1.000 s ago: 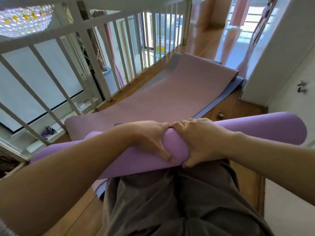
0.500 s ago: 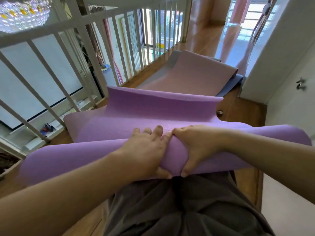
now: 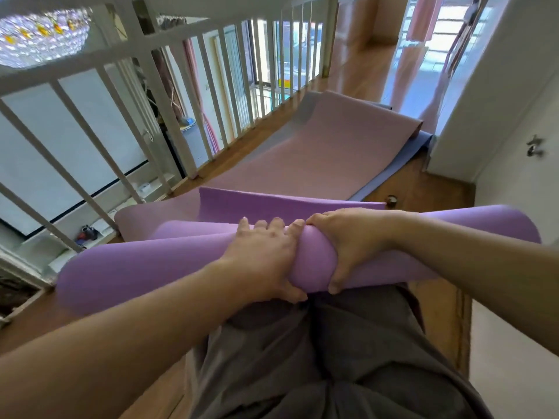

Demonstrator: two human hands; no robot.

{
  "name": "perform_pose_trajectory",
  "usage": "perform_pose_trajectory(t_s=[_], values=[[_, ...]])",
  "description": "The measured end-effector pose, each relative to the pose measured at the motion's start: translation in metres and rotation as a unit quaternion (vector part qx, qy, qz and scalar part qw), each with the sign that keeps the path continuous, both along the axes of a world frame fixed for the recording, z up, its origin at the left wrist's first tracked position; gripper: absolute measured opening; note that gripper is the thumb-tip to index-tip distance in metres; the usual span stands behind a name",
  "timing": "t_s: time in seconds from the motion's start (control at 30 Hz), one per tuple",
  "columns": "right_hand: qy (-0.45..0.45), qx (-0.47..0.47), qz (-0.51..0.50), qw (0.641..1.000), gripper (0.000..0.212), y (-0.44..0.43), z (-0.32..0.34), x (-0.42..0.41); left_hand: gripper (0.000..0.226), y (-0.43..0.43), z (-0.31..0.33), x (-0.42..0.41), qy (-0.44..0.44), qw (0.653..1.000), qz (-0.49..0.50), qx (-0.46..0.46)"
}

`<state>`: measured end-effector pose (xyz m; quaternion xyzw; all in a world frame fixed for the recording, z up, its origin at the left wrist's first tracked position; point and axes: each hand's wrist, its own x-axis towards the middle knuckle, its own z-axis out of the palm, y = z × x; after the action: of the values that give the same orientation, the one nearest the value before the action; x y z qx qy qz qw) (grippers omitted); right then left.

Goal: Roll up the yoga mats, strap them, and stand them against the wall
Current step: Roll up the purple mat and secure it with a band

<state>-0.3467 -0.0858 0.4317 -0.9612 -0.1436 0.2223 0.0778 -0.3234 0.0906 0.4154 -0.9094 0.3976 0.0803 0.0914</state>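
Lower now, the loose flap (image 3: 287, 202) trails to the far side; the rolled purple yoga mat (image 3: 145, 267) lies left-to-right across my lap (image 3: 302, 358), left hand (image 3: 263, 258) and right hand (image 3: 354, 243) gripping its middle.

Looking down from the wearer's own head: two uncovered forearms, two hands, and loose grey-brown trousers.

The left forearm (image 3: 136, 337) comes in from 8 o'clock and the right forearm (image 3: 484, 258) from 3 o'clock. Both are uncovered from the frame edge to the wrist. The left hand (image 3: 266, 255) and the right hand (image 3: 354, 243) lie side by side just above the centre, and the thumbnails that show look short. The trousers (image 3: 332, 358) fill the 6 o'clock part from the centre to the bottom edge. Their cloth is dull grey-brown, soft and matte, hanging loose in deep folds. A dark crease runs down the middle between the two legs, and the cloth spreads wider toward 5 o'clock.
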Motion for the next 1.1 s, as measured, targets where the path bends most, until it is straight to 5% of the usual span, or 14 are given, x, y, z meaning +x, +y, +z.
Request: perform_pose_trajectory(t_s=[0.13,0.33,0.73,0.97,1.1], values=[[0.046,0.015,-0.010,0.999,0.092,0.000,0.003,0.013,0.109,0.000,-0.010,0.001,-0.059,0.997,-0.007,-0.052],[-0.185,-0.043,0.001,0.982,0.098,0.006,-0.015,-0.022,0.105,-0.001,0.002,0.019,0.041,0.997,0.011,-0.068],[-0.055,-0.041,0.056,0.996,0.094,0.008,-0.005,-0.022,0.085,0.010,0.005,0.007,0.229,0.970,0.017,-0.073],[0.071,0.058,0.015,0.996,0.086,0.002,0.001,0.001,0.102,0.010,0.003,-0.022,-0.083,0.995,-0.038,-0.049],[0.116,0.044,0.003,0.992,0.070,0.006,0.008,0.013,0.108,0.012,-0.007,-0.027,-0.085,0.995,-0.023,-0.050]])
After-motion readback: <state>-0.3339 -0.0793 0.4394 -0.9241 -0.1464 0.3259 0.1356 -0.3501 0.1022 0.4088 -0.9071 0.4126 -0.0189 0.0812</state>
